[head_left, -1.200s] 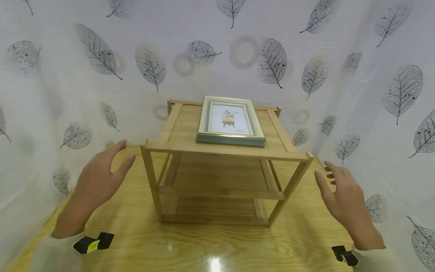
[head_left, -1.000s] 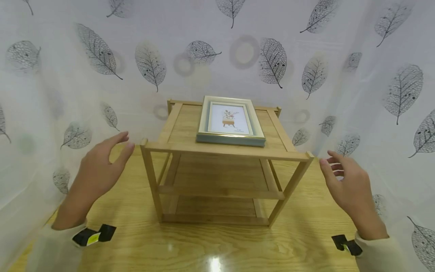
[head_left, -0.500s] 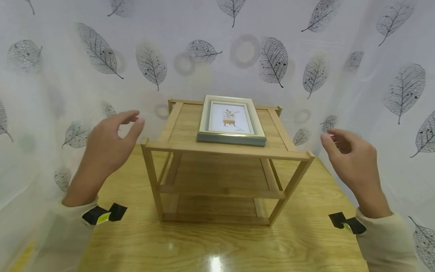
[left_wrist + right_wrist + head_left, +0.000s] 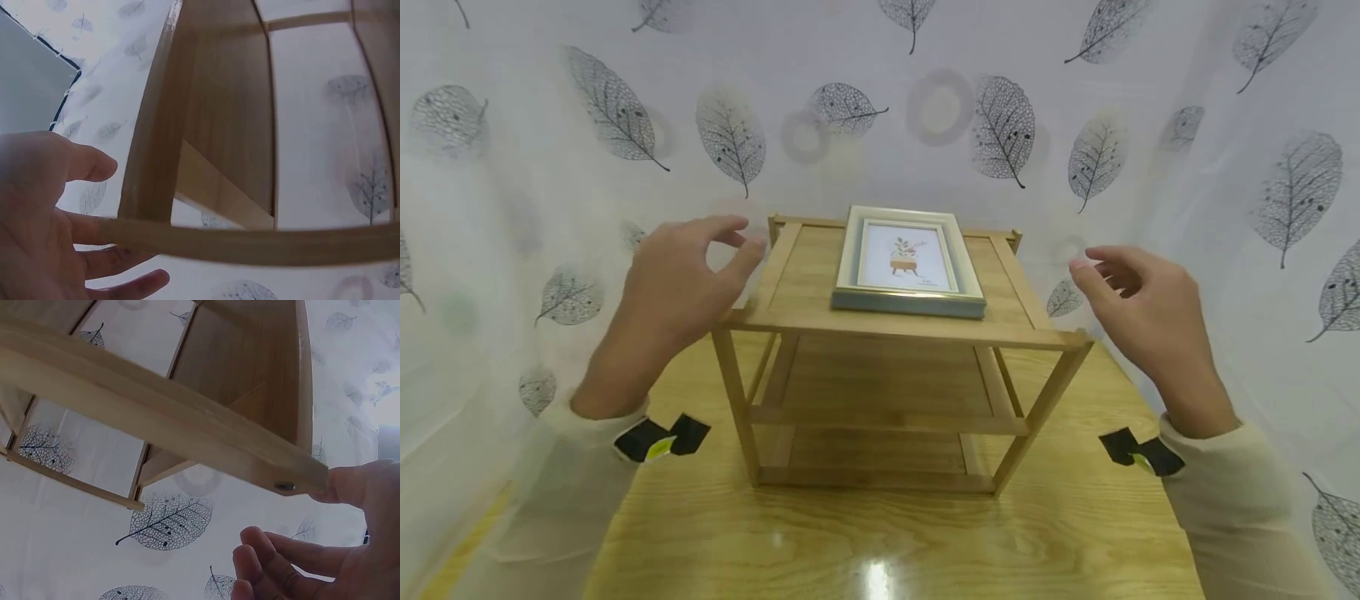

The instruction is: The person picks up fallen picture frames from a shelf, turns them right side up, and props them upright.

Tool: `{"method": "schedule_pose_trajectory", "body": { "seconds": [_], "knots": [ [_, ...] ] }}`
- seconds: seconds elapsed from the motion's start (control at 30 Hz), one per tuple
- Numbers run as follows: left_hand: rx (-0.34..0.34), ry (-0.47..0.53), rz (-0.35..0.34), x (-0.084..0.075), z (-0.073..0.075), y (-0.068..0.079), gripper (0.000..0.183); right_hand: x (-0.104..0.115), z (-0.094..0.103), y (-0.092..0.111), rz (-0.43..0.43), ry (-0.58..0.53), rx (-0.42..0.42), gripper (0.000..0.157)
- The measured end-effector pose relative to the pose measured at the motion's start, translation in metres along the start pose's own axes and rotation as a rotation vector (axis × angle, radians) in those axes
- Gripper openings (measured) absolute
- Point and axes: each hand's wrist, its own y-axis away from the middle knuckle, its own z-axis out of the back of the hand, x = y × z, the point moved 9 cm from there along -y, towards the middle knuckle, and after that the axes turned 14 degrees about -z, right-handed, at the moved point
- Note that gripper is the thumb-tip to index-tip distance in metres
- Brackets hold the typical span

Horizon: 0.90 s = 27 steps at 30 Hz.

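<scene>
A picture frame (image 4: 910, 302) with a pale border and a plant print lies face up on the top shelf of a wooden rack (image 4: 887, 423). My left hand (image 4: 681, 279) hangs over the rack's near left corner, thumb and fingers apart and holding nothing. On the other side, my right hand (image 4: 1150, 312) is just beyond the right edge of the top shelf, fingers loosely bent around nothing. The left wrist view shows the left fingers (image 4: 94, 164) beside a rack post (image 4: 153, 125). In the right wrist view, the thumb (image 4: 344, 486) overlaps the end of a rack post (image 4: 156, 415).
The rack has two lower shelves and stands on a glossy wood-grain tabletop (image 4: 880, 537). A white sheet with a leaf print (image 4: 865, 42) surrounds the table at the back and on both sides.
Both hands have risen from beside the rack to the level of the top shelf and moved inward. The picture frame and the rack have stayed in place.
</scene>
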Motion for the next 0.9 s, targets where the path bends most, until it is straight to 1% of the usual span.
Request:
{"method": "schedule_pose_trajectory", "body": {
  "seconds": [0.2,0.3,0.43,0.53,0.63,0.73,0.9],
  "knots": [
    [0.028,-0.006,-0.044,-0.017,-0.007,-0.012,0.056,0.018,-0.008,-0.005,0.01,0.007,0.047,0.052],
    [0.041,-0.006,-0.073,-0.025,-0.011,-0.016,0.054,0.026,-0.015,-0.006,0.018,0.01,0.087,0.054],
    [0.081,-0.022,-0.098,-0.035,-0.018,-0.021,0.054,0.039,-0.026,-0.006,0.039,0.035,0.152,0.059],
    [0.129,-0.03,-0.098,-0.039,-0.025,-0.022,0.055,0.049,-0.036,-0.006,0.06,0.061,0.202,0.062],
    [0.177,-0.032,-0.081,-0.042,-0.033,-0.023,0.058,0.057,-0.046,-0.004,0.09,0.082,0.255,0.062],
    [0.207,-0.032,-0.067,-0.043,-0.041,-0.024,0.06,0.062,-0.056,-0.002,0.107,0.098,0.295,0.061],
    [0.243,-0.044,-0.068,-0.046,-0.052,-0.027,0.059,0.063,-0.07,0.0,0.1,0.134,0.338,0.061]
  ]
}}
